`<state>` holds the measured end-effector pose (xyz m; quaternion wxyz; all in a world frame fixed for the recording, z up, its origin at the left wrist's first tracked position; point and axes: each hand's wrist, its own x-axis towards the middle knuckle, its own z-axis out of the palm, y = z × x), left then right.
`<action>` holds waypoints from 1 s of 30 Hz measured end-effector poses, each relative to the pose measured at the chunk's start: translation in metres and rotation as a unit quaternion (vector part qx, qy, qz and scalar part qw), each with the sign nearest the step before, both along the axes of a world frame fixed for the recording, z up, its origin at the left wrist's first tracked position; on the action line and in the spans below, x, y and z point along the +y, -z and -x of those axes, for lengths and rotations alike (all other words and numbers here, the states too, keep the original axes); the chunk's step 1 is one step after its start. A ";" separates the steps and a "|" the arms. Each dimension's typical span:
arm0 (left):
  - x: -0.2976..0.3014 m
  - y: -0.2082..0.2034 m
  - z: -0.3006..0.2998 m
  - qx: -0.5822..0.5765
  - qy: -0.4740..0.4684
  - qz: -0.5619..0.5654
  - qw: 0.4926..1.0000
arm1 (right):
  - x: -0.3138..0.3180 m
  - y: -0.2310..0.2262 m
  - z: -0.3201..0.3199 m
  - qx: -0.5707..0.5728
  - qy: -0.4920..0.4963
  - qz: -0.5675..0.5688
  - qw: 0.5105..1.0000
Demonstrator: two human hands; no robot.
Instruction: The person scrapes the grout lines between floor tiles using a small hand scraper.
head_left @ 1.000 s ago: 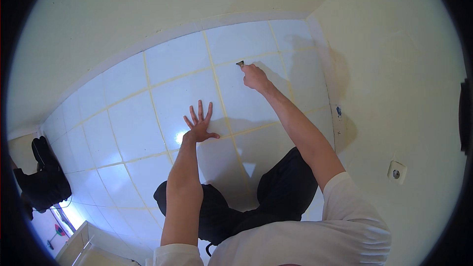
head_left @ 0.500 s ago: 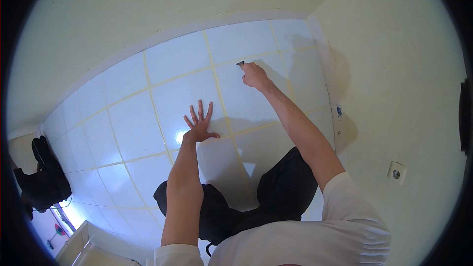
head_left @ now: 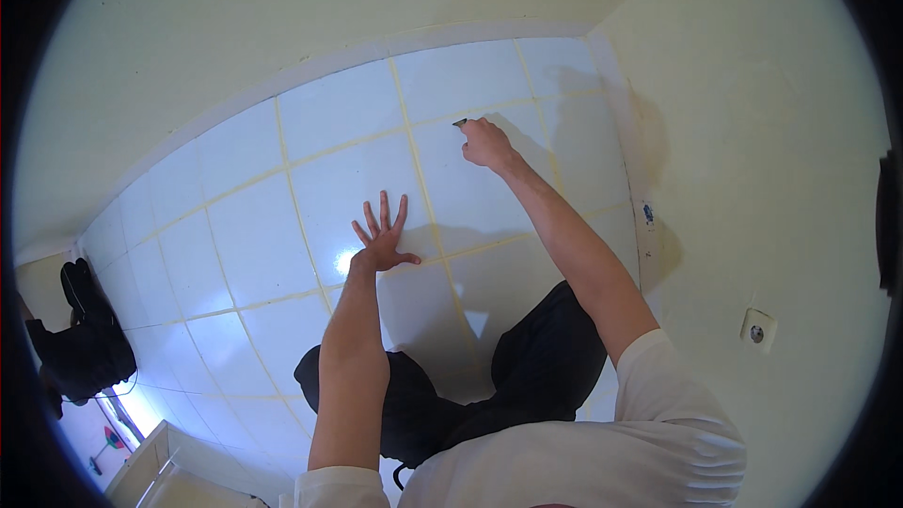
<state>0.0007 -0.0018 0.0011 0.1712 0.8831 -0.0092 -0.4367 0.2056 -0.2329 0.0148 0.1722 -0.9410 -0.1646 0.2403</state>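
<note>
I kneel on a floor of pale blue-white tiles (head_left: 254, 235) with yellowish grout lines. My left hand (head_left: 383, 237) lies flat on a tile, fingers spread, holding nothing. My right hand (head_left: 487, 143) reaches farther forward and is closed around a small dark tool (head_left: 460, 121), whose tip sits at the grout line (head_left: 489, 115) between two tiles. Most of the tool is hidden inside the fist. My dark trousers (head_left: 527, 376) and white shirt fill the lower part of the view.
Cream walls (head_left: 752, 132) meet in a corner ahead on the right, with a white skirting strip (head_left: 470, 35) along the far wall. A wall socket (head_left: 758, 329) sits low on the right wall. A black bag (head_left: 80, 348) lies at the far left.
My right hand with the tool has slid a little to the left along the grout line. My left hand has stayed in place.
</note>
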 end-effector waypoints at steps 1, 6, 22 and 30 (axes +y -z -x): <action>0.000 0.000 0.000 0.000 0.000 0.000 1.000 | 0.000 -0.001 0.001 0.000 0.000 0.000 1.000; -0.002 0.000 -0.002 -0.006 0.003 0.000 1.000 | -0.003 0.002 0.003 -0.025 -0.018 0.009 0.999; -0.001 0.000 0.001 -0.010 -0.001 0.003 1.000 | -0.002 -0.005 0.002 0.011 -0.003 0.002 1.000; 0.000 0.001 -0.001 -0.005 0.001 0.000 1.000 | -0.003 -0.006 -0.003 0.032 -0.013 0.000 0.999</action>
